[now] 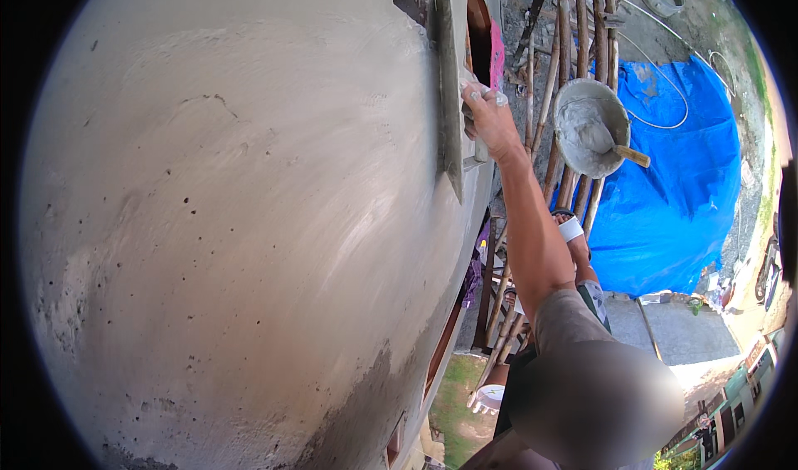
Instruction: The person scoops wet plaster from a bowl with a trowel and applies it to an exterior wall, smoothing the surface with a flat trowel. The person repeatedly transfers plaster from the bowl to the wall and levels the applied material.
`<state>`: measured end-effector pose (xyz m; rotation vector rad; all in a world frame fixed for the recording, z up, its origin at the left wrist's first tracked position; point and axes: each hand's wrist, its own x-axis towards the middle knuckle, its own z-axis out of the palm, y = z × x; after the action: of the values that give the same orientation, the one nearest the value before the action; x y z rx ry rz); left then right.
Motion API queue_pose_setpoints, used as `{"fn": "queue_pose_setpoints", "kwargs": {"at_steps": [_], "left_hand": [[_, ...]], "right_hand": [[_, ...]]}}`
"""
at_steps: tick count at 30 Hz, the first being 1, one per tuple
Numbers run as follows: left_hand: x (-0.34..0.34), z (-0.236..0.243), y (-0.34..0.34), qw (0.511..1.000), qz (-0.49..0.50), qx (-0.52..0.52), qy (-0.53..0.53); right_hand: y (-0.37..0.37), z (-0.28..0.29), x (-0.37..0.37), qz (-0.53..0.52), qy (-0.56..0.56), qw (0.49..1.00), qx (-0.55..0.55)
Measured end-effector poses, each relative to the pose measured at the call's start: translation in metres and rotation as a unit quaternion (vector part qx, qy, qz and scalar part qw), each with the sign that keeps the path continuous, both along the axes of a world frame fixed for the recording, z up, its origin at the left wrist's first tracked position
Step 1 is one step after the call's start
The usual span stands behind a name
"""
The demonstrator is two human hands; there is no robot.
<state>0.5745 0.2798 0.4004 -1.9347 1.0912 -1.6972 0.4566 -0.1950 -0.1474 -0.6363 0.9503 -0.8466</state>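
My right arm reaches up past the edge of a grey plastered wall (249, 221), which fills the left of the view. My right hand (492, 121), smeared with plaster, is closed round the handle of a long grey plastering float (449, 96). The float's blade stands nearly edge-on to me, against or very close to the wall; the exact contact is hidden. To the right of the hand is a round bucket (622, 108) of wet grey mortar, a wooden-handled trowel (633, 156) resting in it. My left hand is out of sight.
Below me, wooden scaffold poles (579, 21) run beside the wall, with a sandalled foot (568, 221) on them. A blue tarpaulin (677, 212) covers ground on the right, and a pale hose (665, 126) crosses it. A framed opening (480, 25) interrupts the wall near the float.
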Motion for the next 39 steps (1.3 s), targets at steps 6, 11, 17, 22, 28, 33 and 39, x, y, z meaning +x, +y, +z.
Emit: {"fn": "queue_pose_setpoints", "kwargs": {"at_steps": [6, 11, 17, 22, 28, 33, 39], "left_hand": [[-0.003, 0.006, 0.004, 1.0, -0.002, -0.009, -0.007], [-0.013, 0.012, 0.005, 1.0, 0.004, -0.006, -0.014], [-0.03, 0.006, -0.017, 0.987, 0.099, -0.009, -0.123], [-0.041, 0.007, -0.02, 0.978, 0.164, -0.001, -0.126], [-0.057, 0.008, -0.005, 0.979, 0.198, -0.02, -0.048], [-0.038, 0.008, -0.009, 0.998, 0.04, -0.056, 0.006], [-0.019, 0.011, 0.017, 0.992, -0.102, -0.055, 0.05]], "right_hand": [[0.065, 0.187, -0.007, 0.041, 0.028, 0.972, -0.228], [0.156, 0.242, -0.019, 0.186, -0.045, 0.928, -0.319], [0.197, 0.221, -0.024, 0.125, -0.237, 0.959, -0.092], [0.142, 0.213, -0.026, 0.048, -0.092, 0.994, 0.043], [0.259, 0.242, -0.009, 0.097, 0.048, 0.962, -0.251], [0.26, 0.128, -0.004, -0.027, 0.047, 0.982, 0.183], [0.174, 0.153, 0.013, -0.053, -0.007, 0.984, 0.169]]}}
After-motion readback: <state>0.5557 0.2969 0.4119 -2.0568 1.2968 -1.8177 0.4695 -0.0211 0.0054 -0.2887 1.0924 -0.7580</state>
